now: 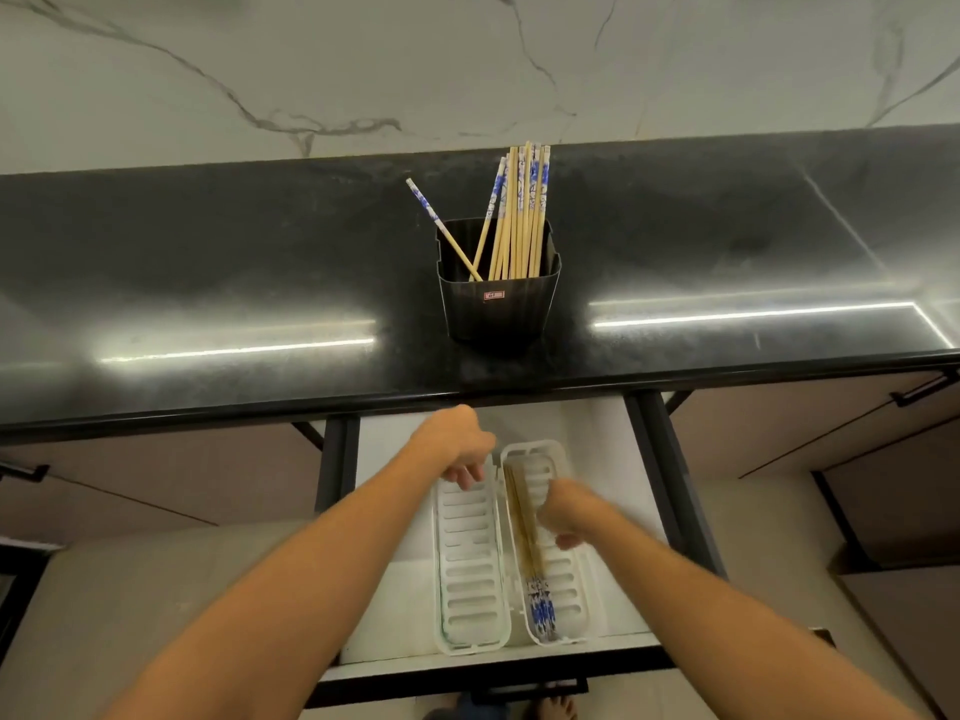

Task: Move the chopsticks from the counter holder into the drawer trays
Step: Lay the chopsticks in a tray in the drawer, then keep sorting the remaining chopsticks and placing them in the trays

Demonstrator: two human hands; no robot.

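A few chopsticks (530,553) lie in the right tray (571,589); the left tray (470,563) has none; most stand in the holder (498,309). Whether the left hand (457,444) and right hand (569,511) grasp anything, I cannot tell.

A black, square-sided holder (498,309) stands upright on the dark worktop, near its front edge. In it a bundle of pale wooden chopsticks (519,215) with blue-and-white patterned tops stands at the right; a lone chopstick (441,228) leans out to the left. Below, the drawer (592,439) is open, with two white slotted trays lengthwise, side by side. The left tray (470,563) shows its bare floor. The right tray (571,589) holds several stowed chopsticks (540,605), patterned ends toward the drawer front.
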